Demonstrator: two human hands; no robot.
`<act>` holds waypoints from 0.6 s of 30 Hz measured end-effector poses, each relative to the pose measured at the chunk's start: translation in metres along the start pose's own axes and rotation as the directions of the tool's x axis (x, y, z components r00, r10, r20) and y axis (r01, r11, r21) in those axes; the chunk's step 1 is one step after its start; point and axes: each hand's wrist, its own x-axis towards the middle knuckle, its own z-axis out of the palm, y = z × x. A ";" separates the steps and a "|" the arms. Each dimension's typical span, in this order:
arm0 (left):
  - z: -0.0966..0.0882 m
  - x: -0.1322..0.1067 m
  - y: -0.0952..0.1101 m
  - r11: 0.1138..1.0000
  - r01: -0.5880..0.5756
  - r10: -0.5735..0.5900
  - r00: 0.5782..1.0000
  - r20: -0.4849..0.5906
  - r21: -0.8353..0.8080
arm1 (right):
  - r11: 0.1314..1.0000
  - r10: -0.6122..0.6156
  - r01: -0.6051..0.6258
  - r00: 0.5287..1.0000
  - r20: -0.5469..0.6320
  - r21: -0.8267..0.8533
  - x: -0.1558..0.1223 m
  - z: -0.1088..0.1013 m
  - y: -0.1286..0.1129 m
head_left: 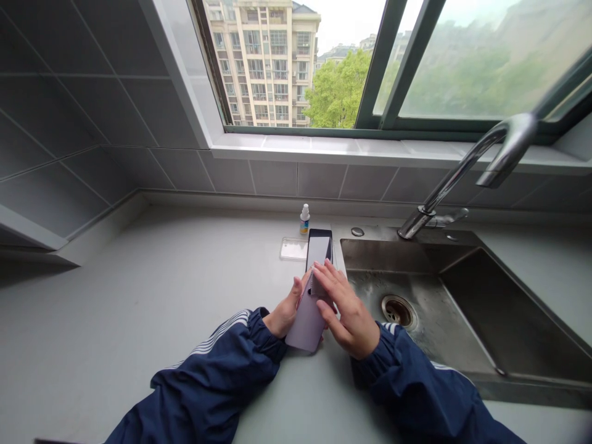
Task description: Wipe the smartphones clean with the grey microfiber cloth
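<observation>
My left hand [287, 312] is wrapped around a lilac smartphone [305, 327], holding it back side up and tilted above the counter. Under the fingers of my right hand [348, 308] is a small grey cloth [317, 287] with a zigzag edge, pressed against the upper part of the phone's back, by the camera. Just beyond the phone lies a dark flat rectangular item with a pale sheet-like face [319, 245], partly hidden by my fingers. Beside it, to the left, is a clear phone case [293, 248]. A small white spray bottle [304, 219] with a coloured label stands upright behind them.
Right of my hands a steel sink [462, 302] is set into the pale counter [152, 290], with a drain [398, 310] in its basin. A chrome faucet [451, 176] arches over it. At the back are a tiled wall and a window [296, 68] above a white sill.
</observation>
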 end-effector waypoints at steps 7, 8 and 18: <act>0.004 0.009 0.007 0.944 -0.156 0.085 0.966 -0.242 -0.291 | 0.957 -0.138 0.188 0.965 0.223 -0.220 -0.003 0.013 -0.012; 0.005 0.010 0.009 0.941 -0.145 0.064 0.963 -0.261 -0.305 | 0.954 -0.154 0.210 0.956 0.248 -0.216 -0.004 0.014 -0.016; 0.000 0.008 0.012 0.940 -0.059 -0.009 0.981 -0.196 -0.335 | 0.938 -0.128 0.190 0.967 0.219 -0.289 -0.006 0.017 -0.016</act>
